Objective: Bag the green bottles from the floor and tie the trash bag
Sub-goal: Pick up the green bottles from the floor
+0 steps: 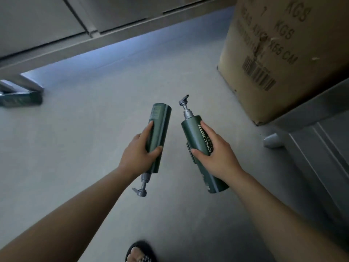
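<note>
My left hand (137, 151) grips a dark green pump bottle (160, 127) around its middle, with the grey pump pointing back toward me. My right hand (215, 156) holds a second green pump bottle (194, 137) with white lettering, its grey pump pointing away from me. Both bottles are held above the grey floor (94, 138), side by side and a little apart. Another green bottle (20, 100) lies on the floor at the far left, partly cut off by the frame edge. No trash bag is in view.
A large cardboard box (283, 50) stands at the upper right. Grey cabinet fronts (321, 148) run down the right side, and a grey cabinet base (75, 35) crosses the top. My sandalled foot (139, 252) shows at the bottom edge.
</note>
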Tool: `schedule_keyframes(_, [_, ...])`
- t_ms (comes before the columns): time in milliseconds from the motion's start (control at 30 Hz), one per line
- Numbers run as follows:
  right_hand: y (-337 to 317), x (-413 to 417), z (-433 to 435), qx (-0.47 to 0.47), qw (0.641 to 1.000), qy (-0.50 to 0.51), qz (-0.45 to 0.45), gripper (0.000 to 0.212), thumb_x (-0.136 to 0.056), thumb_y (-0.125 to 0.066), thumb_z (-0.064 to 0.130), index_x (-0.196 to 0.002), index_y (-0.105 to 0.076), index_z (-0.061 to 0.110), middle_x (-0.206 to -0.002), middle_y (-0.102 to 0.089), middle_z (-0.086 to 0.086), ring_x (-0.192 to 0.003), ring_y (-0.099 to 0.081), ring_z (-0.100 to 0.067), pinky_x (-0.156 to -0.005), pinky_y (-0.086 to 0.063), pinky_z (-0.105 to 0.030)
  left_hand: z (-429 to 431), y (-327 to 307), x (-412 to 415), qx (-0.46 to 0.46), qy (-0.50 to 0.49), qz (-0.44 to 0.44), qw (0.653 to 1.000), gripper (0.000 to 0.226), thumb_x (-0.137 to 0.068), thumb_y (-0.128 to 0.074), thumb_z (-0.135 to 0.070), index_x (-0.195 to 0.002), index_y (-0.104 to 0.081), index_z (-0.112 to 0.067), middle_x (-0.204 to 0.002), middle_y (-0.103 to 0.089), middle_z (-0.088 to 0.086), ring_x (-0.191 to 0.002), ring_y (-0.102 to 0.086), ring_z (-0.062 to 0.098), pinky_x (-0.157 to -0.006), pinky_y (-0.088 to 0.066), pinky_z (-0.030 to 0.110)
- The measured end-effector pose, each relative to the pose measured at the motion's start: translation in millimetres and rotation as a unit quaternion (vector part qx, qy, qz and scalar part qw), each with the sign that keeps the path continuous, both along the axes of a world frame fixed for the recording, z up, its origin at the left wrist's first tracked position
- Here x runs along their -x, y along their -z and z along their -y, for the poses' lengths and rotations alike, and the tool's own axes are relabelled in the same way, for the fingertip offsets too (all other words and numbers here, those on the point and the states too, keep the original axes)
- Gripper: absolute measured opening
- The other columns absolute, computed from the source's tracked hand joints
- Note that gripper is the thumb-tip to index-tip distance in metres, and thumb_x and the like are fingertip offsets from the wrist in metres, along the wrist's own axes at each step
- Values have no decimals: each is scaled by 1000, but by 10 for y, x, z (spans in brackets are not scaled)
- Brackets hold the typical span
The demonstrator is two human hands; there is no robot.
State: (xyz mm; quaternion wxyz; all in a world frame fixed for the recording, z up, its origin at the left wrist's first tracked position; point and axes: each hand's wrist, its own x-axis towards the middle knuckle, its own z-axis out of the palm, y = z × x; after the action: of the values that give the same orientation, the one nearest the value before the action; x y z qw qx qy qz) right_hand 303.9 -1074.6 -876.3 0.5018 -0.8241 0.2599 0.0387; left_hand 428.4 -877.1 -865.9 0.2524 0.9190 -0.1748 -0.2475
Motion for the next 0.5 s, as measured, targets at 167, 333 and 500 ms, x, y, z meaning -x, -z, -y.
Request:
schedule_keyframes(167, [-1505, 73, -295, -20, 999, -39, -26, 75, -82, -63, 44, -142, -18, 48, -133, -47, 7, -106, -49, -8, -86, -39, -25, -417, -1554, 105, 39, -67, -17, 997, 78, -79, -66, -42, -143, -23, -44, -132, -54, -4, -107, -55, 18, -86, -43, 29])
schedule_keyframes(333, [-3502, 48, -482, 0, 999, -28, -16, 73, -82, -63, 43, -141, -20, 49, -136, -46, 10, -109, -45, -1, -89, -36, -22, -577, -3581, 169, 88, -80, -22, 993, 75, -69, -72, -43, -133, -35, -55, -114, -55, -25, -86, -59, 8, -73, -42, 16])
schedule_keyframes(500, [-5561, -31, -713, 3, 1000, -21, 13, 73, -77, -64, 47, -139, -24, 50, -139, -46, 12, -120, -46, -4, -101, -41, -32, -753, -5589, 233, 148, -82, -4, 986, 75, -69, -72, -42, -132, -34, -57, -110, -44, -47, -85, -53, -19, -70, -37, -1])
